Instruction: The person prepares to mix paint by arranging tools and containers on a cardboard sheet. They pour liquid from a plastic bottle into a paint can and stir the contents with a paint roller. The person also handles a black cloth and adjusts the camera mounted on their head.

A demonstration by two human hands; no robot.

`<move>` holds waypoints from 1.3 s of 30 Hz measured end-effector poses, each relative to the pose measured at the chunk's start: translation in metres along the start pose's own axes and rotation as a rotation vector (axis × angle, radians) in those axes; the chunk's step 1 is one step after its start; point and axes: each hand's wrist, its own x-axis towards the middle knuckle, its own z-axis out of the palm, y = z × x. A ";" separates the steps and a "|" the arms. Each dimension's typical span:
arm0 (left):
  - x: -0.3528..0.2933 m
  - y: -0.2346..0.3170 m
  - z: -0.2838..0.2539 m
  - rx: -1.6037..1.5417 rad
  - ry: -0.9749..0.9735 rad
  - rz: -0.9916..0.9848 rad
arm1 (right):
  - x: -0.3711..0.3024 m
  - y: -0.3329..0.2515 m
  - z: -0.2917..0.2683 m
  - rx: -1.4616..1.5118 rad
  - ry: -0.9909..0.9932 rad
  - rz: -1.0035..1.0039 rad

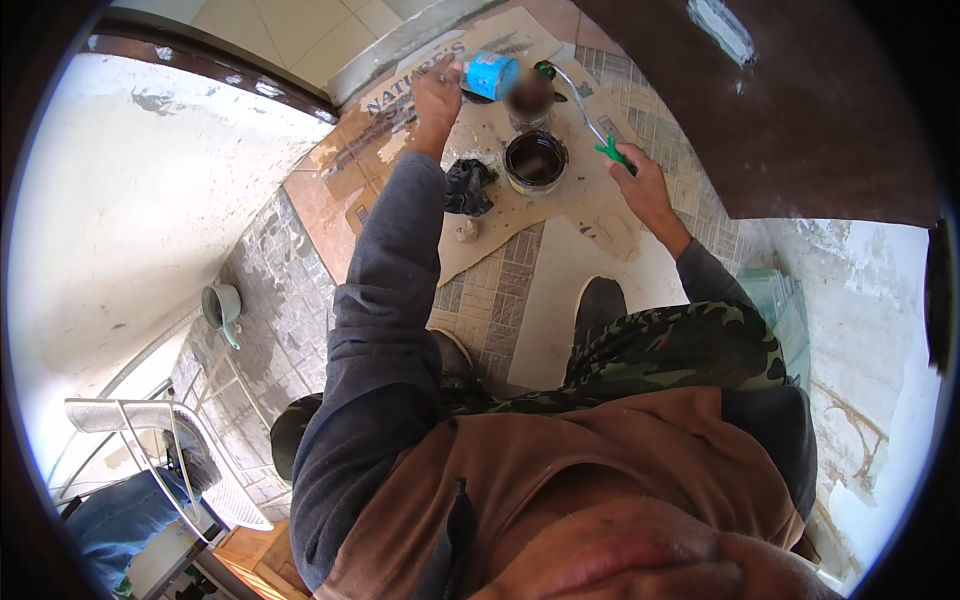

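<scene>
My left hand [437, 100] is closed around the end of a small blue can [492, 75], which lies tilted on its side with its far end toward the right. Just right of and below that end stands a blurred dark container [530, 100]. My right hand [645, 183] grips the green handle of a paint roller [607, 146]. Its bent metal rod runs up and left to a dark end beside the blurred container. Nearer to me, an open tub [536, 162] holds dark brown liquid. A crumpled black plastic bag or cloth [468, 187] lies left of the tub.
Spread cardboard [390, 135] lies under the containers, over a tiled floor [495, 300]. A dark brown door panel [830, 110] rises at the right. A white wall [180, 180] stands at the left, with a grey-green dipper [221, 306] and a white metal chair [170, 420] nearby.
</scene>
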 end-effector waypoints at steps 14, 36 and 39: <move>-0.016 0.010 -0.001 -0.145 -0.190 -0.107 | 0.000 -0.008 0.007 0.049 -0.033 0.012; -0.018 0.003 -0.002 -0.024 -0.253 -0.058 | 0.027 -0.021 -0.040 0.198 -0.327 0.384; -0.019 0.008 0.003 -0.003 -0.201 -0.008 | 0.027 -0.015 -0.036 0.203 -0.289 0.343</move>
